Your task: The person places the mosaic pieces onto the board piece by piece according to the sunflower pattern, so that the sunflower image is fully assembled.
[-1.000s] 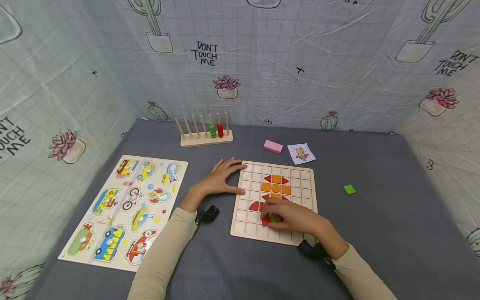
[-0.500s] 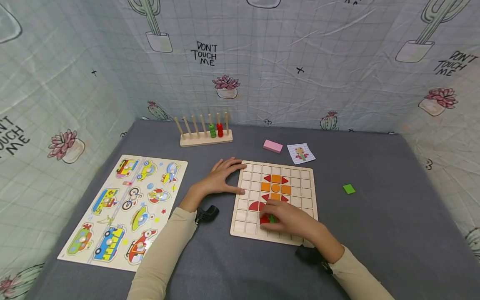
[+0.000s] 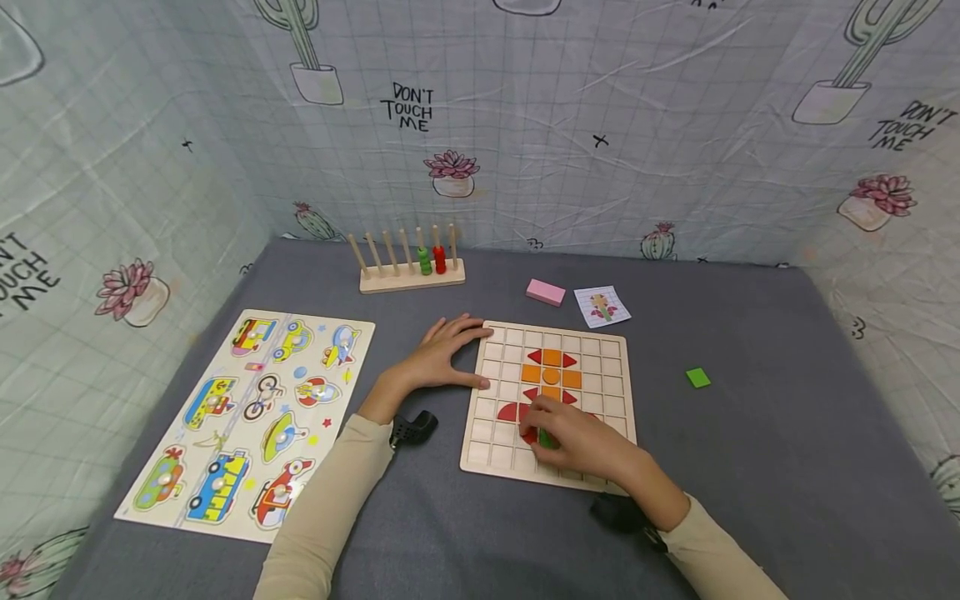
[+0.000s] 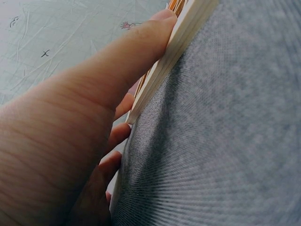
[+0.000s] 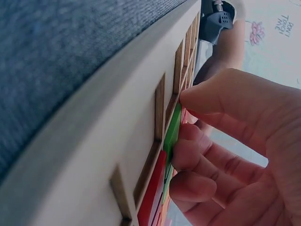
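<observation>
A wooden grid board (image 3: 615, 367) lies on the grey table with orange and red pieces (image 3: 552, 367) set in its middle cells. My right hand (image 3: 573, 433) is over the lower middle of the board, its thumb and fingers pinching a green piece (image 3: 547, 439) (image 5: 172, 128) that sits at a cell next to a red piece (image 3: 529, 435) (image 5: 153, 188). My left hand (image 3: 442, 357) rests flat with straight fingers against the board's left edge (image 4: 181, 40), thumb along its side.
A vehicle peg puzzle (image 3: 247, 417) lies at the left. A peg rack with green and red rings (image 3: 411, 265) stands at the back. A pink block (image 3: 545, 292), a pattern card (image 3: 602, 307) and a loose green square (image 3: 698, 377) lie around the board.
My right hand has shifted slightly right and down over the board with the green piece. The left hand has stayed put.
</observation>
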The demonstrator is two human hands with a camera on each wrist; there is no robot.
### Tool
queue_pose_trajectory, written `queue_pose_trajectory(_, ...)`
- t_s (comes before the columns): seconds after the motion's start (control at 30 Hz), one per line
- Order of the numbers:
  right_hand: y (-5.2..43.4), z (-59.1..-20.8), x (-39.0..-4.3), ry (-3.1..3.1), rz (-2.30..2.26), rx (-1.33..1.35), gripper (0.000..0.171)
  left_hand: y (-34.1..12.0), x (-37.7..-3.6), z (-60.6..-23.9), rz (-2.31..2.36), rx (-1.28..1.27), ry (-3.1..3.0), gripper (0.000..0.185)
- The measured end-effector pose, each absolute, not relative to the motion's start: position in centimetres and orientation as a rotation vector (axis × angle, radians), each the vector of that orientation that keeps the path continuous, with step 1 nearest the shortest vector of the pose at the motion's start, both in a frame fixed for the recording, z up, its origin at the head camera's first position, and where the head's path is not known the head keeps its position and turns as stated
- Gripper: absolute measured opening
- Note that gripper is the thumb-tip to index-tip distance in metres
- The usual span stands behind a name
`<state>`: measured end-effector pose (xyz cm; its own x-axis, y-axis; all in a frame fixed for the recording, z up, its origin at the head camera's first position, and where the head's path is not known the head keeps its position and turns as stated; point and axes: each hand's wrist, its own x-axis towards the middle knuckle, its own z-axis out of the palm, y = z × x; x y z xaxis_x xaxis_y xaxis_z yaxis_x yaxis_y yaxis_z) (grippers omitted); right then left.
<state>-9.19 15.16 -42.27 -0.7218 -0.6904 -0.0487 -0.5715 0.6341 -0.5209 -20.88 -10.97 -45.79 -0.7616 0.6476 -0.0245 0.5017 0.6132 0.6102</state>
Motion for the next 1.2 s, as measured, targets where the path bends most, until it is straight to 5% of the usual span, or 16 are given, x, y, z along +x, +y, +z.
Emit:
queue_pose_trajectory(0.6, 16.0, -42.5, -9.0, 2.612, -0.816, -1.041, 0.011, -10.9, -20.9, -45.7, 0.864, 0.951, 2.599, 0.084)
queue_pose_trajectory(1.2, 21.9, -42.5, -10.0, 2.709, -1.016, -0.910, 0.009, -11.2, -20.8, -45.6, 0.891, 0.955, 2.584, 0.084)
